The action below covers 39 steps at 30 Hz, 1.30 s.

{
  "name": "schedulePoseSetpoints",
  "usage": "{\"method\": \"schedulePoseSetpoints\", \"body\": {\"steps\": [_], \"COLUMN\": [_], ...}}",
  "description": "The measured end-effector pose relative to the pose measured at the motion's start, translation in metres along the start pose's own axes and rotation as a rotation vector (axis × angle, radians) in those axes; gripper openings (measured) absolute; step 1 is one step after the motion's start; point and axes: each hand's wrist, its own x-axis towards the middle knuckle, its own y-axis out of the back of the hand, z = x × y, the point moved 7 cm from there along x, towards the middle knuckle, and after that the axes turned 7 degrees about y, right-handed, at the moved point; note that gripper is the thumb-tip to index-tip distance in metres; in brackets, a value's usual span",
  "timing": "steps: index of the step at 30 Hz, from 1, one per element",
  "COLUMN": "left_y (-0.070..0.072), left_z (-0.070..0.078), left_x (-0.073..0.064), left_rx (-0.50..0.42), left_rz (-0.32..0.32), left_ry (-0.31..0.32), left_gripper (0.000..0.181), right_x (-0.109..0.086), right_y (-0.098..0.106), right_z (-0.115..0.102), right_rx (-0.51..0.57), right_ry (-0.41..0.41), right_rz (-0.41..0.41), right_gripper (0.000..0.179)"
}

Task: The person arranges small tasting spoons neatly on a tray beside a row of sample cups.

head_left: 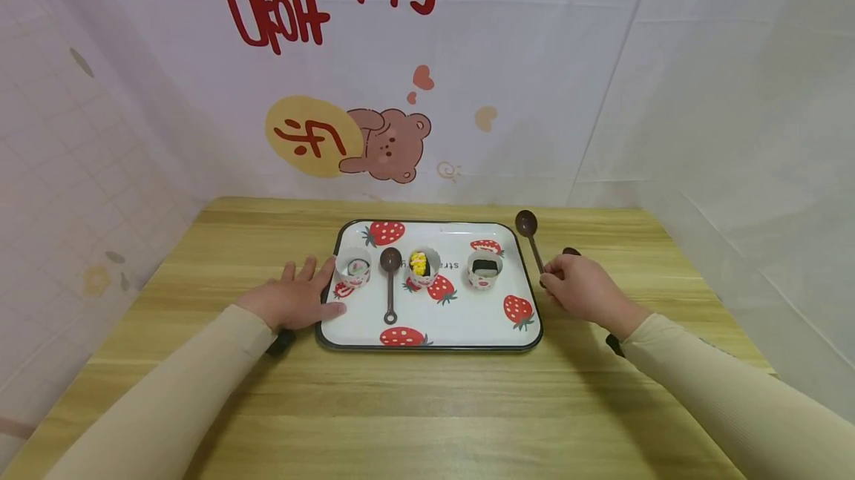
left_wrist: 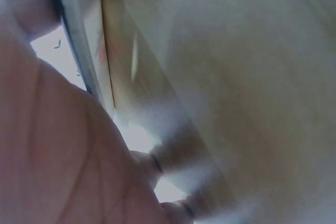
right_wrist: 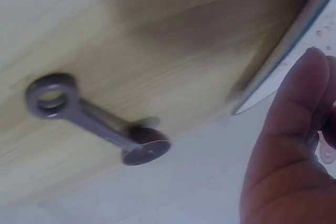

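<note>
Sleeves (head_left: 167, 398), wood-grain table (head_left: 427, 409), printed backdrop (head_left: 521, 42)

A spoon (head_left: 390, 285) lies between cups (head_left: 352, 281) on the tray (head_left: 467, 324).

The tray (head_left: 467, 324) bears dark lettering (head_left: 449, 265), upside down: "stra" and a "y" can be made out, a paper cup (head_left: 426, 281) covering the middle. On the white hanging (head_left: 534, 94) behind the tray, a yellow disc (head_left: 314, 136) carries a sideways red character, seemingly 乐. Bigger red characters (head_left: 275, 16), higher above the tray, cannot be read with certainty.
</note>
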Motion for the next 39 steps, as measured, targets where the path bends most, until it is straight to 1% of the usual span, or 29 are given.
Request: {"method": "schedulePoseSetpoints", "body": {"steps": [4, 7, 12, 16, 19, 26, 30, 32, 36, 37, 39], "left_y": [0.0, 0.0, 0.0, 0.0, 0.0, 0.0, 0.001, -0.002, -0.006, -0.006, -0.003], "left_z": [-0.001, -0.002, -0.001, 0.001, 0.001, 0.002, 0.002, -0.003, -0.009, -0.009, -0.005], "left_x": [0.0, 0.0, 0.0, 0.0, 0.0, 0.0, -0.003, 0.003, 0.011, 0.011, 0.005], "left_rx": [-0.002, 0.004, -0.002, 0.009, 0.017, 0.011, 0.01, 0.005, 0.002, 0.001, 0.004], "left_rz": [-0.003, -0.002, -0.004, 0.003, 0.007, 0.007, 0.005, 0.012, 0.015, 0.014, 0.01], "left_ry": [0.014, 0.013, 0.016, 0.005, 0.001, -0.004, 0.0, 0.003, 0.003, 0.001, 0.0], "left_gripper": [0.109, 0.11, 0.109, 0.106, 0.106, 0.105, 0.105, 0.112, 0.118, 0.119, 0.113], "right_x": [0.0, 0.0, -0.001, 0.0, 0.001, 0.004, 0.007, 0.008, 0.01, 0.01, 0.011], "right_y": [-0.003, -0.008, -0.014, -0.017, -0.022, -0.035, -0.041, -0.042, -0.045, -0.046, -0.048], "right_z": [-0.01, -0.018, -0.031, -0.039, -0.044, -0.055, -0.059, -0.061, -0.065, -0.066, -0.069], "right_rx": [0.074, 0.119, 0.134, 0.13, 0.162, 0.313, 0.325, 0.325, 0.317, 0.315, 0.31], "right_ry": [-0.002, 0.0, 0.022, 0.014, -0.002, -0.029, -0.045, -0.05, -0.049, -0.05, -0.049], "right_rz": [-0.016, -0.035, -0.04, -0.052, -0.065, -0.118, -0.137, -0.145, -0.155, -0.16, -0.166], "right_gripper": [0.019, 0.019, 0.017, 0.018, 0.018, 0.018, 0.018, 0.018, 0.017, 0.018, 0.018]}}
